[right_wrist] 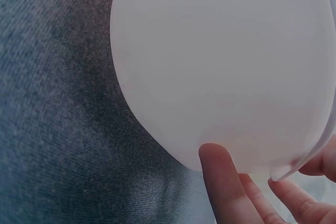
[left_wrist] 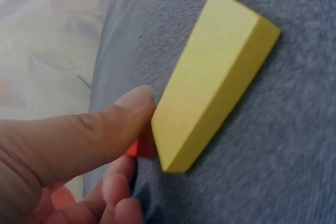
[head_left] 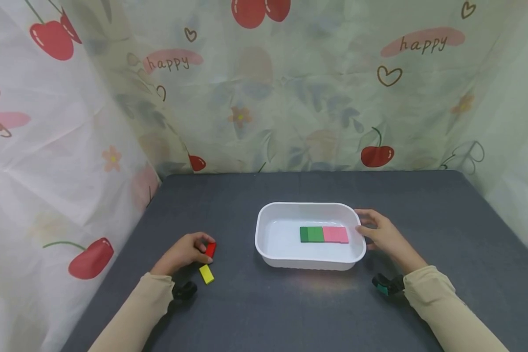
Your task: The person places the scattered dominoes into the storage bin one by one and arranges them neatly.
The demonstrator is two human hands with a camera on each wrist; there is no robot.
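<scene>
My left hand point(head_left: 185, 253) pinches a small red block point(head_left: 210, 250) between thumb and fingers at the left of the table. Just in front of it lies a yellow rectangular block point(head_left: 207, 274), which looks large in the left wrist view point(left_wrist: 210, 77); the thumb is right beside its end. With my right hand point(head_left: 385, 239) I grip the right end of a white plastic tray point(head_left: 308, 263), the fingers against its outer wall point(right_wrist: 220, 66) and rim. Inside the tray, green blocks point(head_left: 315, 234) and pink blocks point(head_left: 336, 234) lie side by side in a row.
A dark grey cloth point(head_left: 255, 313) covers the table. Behind and at the left hangs a pale curtain point(head_left: 290, 98) printed with cherries and hearts. Black wrist-camera mounts point(head_left: 185, 291) stick out from both wrists, close above the cloth.
</scene>
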